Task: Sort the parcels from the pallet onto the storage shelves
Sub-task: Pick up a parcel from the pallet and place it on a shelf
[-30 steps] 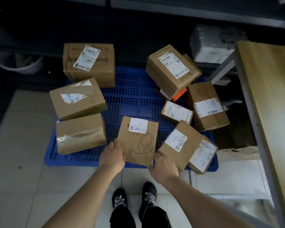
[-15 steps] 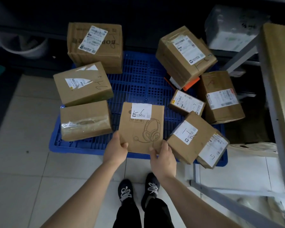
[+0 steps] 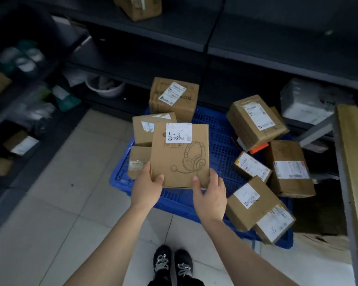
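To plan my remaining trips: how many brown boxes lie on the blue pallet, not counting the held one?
8: back box, left box, taped box before it, large box back right, small box mid-right, right box beside it, 1-8 box and corner box nearest. Others may hide.

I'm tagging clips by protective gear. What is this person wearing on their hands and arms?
Nothing that shows. The left hand and right hand have no gloves, and no rings, watch or wristband can be seen. Both forearms are bare down to the picture's bottom edge, with no sleeve in view.
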`<action>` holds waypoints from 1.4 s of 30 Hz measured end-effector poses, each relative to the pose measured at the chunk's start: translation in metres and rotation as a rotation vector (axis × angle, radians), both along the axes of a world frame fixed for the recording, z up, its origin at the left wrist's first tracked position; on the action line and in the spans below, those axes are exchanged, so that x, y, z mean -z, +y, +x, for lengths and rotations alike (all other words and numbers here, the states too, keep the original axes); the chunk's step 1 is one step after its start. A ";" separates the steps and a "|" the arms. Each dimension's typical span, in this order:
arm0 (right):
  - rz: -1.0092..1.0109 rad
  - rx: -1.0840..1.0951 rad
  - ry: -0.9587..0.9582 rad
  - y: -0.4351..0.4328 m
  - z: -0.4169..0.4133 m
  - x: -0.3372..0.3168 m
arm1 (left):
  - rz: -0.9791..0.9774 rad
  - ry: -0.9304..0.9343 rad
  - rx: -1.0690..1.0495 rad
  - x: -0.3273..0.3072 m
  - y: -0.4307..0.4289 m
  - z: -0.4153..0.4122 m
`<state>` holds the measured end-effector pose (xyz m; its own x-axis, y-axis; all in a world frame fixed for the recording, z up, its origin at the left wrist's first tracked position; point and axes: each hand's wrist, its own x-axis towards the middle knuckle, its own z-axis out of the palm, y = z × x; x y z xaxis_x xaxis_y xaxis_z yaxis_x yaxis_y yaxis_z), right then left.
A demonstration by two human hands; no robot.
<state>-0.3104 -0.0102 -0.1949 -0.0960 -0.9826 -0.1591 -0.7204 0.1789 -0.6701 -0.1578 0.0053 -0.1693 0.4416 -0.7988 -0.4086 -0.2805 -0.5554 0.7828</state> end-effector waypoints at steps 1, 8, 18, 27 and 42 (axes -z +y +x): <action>-0.017 -0.030 -0.020 -0.001 0.008 -0.008 | -0.017 0.002 -0.040 -0.008 0.005 0.007; -0.125 -0.254 -0.136 0.006 0.074 -0.062 | -0.168 -0.021 -0.359 -0.066 0.057 0.062; -0.221 -0.638 -0.378 0.062 0.223 -0.131 | -0.348 -0.088 -0.749 -0.126 0.168 0.169; -0.261 -0.904 -0.468 0.156 0.396 -0.171 | -0.375 -0.294 -0.952 -0.174 0.287 0.305; -0.348 -1.238 -0.613 0.269 0.642 -0.233 | -0.281 -0.538 -1.213 -0.234 0.421 0.500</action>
<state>0.3318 0.2586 0.0384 0.8343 -0.3771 0.4023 0.1279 -0.5774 -0.8064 0.3422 0.4263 0.0644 0.9731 0.1769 0.1475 -0.0375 -0.5103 0.8592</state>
